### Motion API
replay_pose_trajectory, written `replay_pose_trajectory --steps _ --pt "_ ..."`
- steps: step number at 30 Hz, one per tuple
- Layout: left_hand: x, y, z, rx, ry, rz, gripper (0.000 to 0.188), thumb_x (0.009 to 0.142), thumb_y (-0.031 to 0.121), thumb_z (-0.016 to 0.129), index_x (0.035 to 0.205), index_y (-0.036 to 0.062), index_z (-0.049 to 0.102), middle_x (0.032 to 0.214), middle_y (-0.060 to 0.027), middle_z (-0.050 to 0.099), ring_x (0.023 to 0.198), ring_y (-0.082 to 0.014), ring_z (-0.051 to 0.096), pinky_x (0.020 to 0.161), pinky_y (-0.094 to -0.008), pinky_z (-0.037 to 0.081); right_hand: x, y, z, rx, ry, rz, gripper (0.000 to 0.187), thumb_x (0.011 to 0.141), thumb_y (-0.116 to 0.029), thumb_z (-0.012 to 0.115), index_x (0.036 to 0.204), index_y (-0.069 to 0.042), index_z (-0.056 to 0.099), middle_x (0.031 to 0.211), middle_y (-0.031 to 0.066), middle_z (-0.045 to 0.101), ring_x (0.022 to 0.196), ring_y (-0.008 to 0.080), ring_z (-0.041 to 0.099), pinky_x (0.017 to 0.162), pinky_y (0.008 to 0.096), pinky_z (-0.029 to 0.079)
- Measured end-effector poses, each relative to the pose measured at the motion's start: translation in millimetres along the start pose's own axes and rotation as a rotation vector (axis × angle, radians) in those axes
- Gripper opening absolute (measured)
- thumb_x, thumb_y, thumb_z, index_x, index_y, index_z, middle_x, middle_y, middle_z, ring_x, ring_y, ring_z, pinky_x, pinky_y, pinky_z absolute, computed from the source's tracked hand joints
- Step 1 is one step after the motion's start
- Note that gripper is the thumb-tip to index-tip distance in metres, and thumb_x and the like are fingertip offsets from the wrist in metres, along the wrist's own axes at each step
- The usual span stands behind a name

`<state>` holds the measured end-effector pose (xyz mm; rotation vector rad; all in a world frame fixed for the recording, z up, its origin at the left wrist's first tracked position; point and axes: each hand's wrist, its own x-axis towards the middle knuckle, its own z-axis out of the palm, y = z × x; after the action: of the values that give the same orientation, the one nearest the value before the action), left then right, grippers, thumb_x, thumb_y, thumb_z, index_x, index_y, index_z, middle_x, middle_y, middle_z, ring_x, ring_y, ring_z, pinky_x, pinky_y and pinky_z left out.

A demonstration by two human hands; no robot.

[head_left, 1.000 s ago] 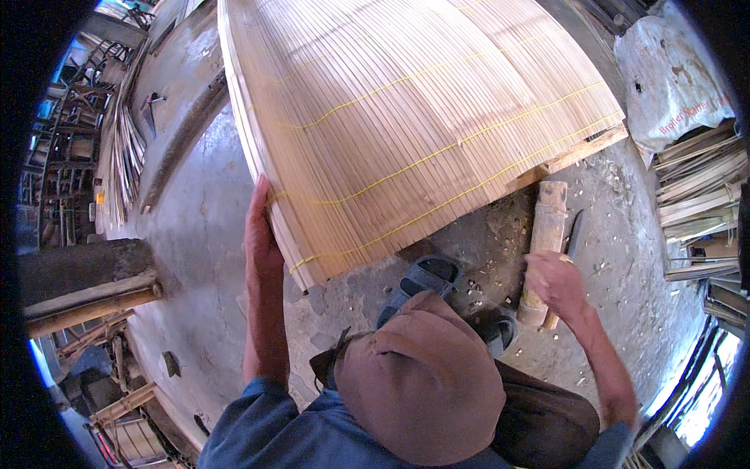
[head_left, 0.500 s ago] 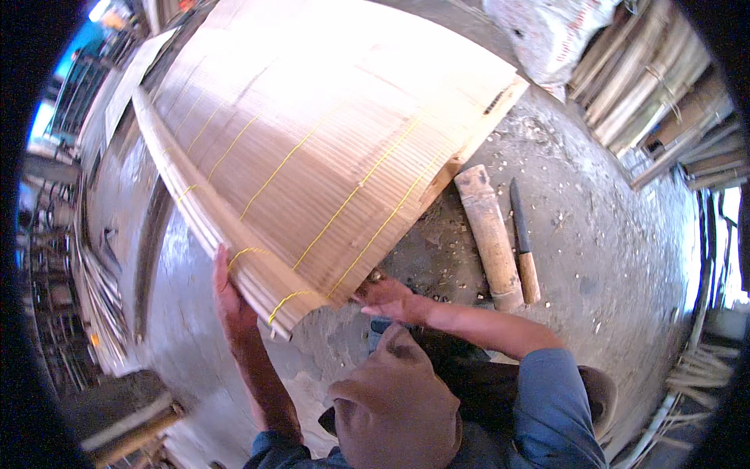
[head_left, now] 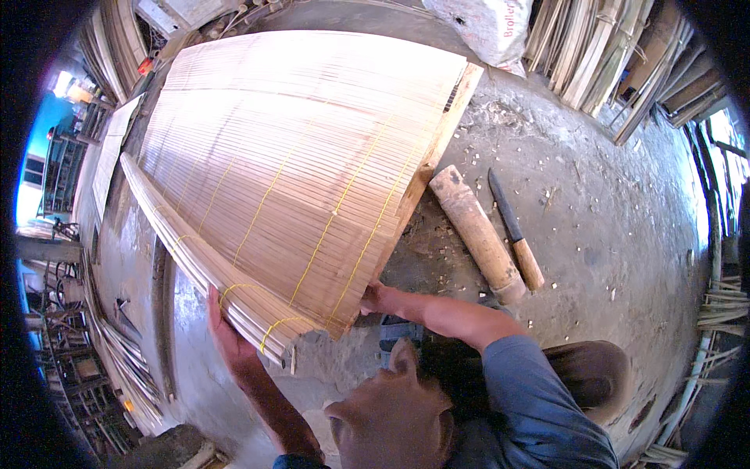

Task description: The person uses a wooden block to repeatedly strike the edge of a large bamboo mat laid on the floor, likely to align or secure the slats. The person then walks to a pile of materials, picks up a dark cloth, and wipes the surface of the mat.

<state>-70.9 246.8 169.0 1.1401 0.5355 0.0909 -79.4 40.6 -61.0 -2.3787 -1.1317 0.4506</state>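
A large bamboo-slat mat [head_left: 312, 164], bound crosswise with yellow cords, spreads away from me. Its left side is curled into a long roll [head_left: 211, 275]. My left hand [head_left: 229, 332] cups the near end of that roll from its outer side, fingers lying along the slats. At the mat's near right corner, my right hand [head_left: 371, 299] grips the edge; its fingertips are partly hidden by the slats. A thick bamboo piece [head_left: 478, 236] lies on the floor to the right. Beside it rests a knife [head_left: 516, 230] with a dark blade and wooden handle.
Small chips dot the grey concrete floor [head_left: 594, 234]. A wooden beam [head_left: 439, 141] runs along the mat's right edge. Bundled bamboo strips [head_left: 590, 55] and a white sack [head_left: 484, 31] stand at the far right. More long strips [head_left: 125, 344] lie at the left.
The whole view has shifted, so the mat's far end, the bamboo piece and the knife appear further left. My right hand is tucked further behind the mat's edge; my left keeps to the roll.
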Motion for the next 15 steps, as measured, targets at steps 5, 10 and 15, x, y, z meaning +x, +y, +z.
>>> replay_pose_trajectory --steps 5,10,15 --pt "5.7 -5.1 -5.9 -0.02 -0.023 -0.044 0.041 0.096 0.033 0.056 0.126 0.0059 0.053 0.113 -0.0094 0.064 0.098 -0.0222 0.064 0.084 -0.0382 0.054 -12.9 -0.3 7.6 -0.019 0.136 -0.026 0.036 0.09 -0.029 0.056 0.122 -0.013 0.056 0.121 0.009 0.06 0.11 0.0298 0.056 0.096 0.0467 0.042" --pt "9.6 -15.9 -7.7 0.003 -0.01 -0.087 0.038 0.095 0.032 0.058 0.124 0.0066 0.054 0.11 -0.0083 0.064 0.097 -0.0216 0.064 0.083 -0.0389 0.055 -36.8 -0.5 10.8 -0.092 0.185 -0.052 0.032 0.091 -0.029 0.054 0.118 -0.013 0.06 0.117 0.0092 0.063 0.102 0.0297 0.061 0.091 0.0437 0.047" --pt "7.4 -14.1 -9.1 0.009 0.048 -0.058 0.038 0.094 0.03 0.06 0.124 0.0079 0.054 0.113 -0.0075 0.063 0.1 -0.0219 0.063 0.086 -0.0391 0.053 -63.1 -2.7 -25.4 -0.136 -0.002 -0.207 0.029 0.093 -0.03 0.051 0.113 -0.013 0.063 0.112 0.0094 0.066 0.094 0.0296 0.066 0.087 0.0407 0.051"
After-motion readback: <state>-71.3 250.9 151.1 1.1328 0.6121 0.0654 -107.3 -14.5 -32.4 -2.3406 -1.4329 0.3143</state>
